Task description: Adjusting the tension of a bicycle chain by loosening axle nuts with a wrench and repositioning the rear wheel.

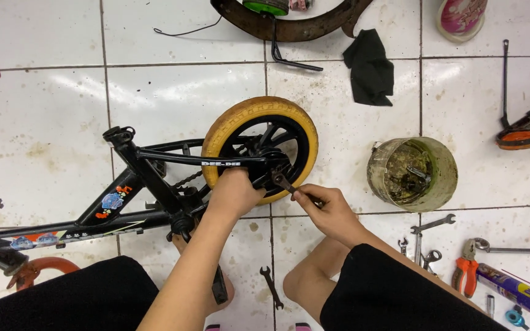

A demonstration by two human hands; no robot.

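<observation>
Wrenching at the axle nut: right hand (329, 211) clamps a dark steel spanner (284, 182); left hand (234, 193) grips the small yellow-tyred rear wheel (259, 113); next, a firm turn seems needed.

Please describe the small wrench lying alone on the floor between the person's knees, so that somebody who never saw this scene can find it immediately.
Start at the small bicycle wheel with the yellow tyre, where both hands work. Go straight down past the tile seam to the gap between the knees: a short dark wrench lies there. It is alone on its tile, whereas the other wrenches cluster at the right near the orange-handled pliers.
</observation>
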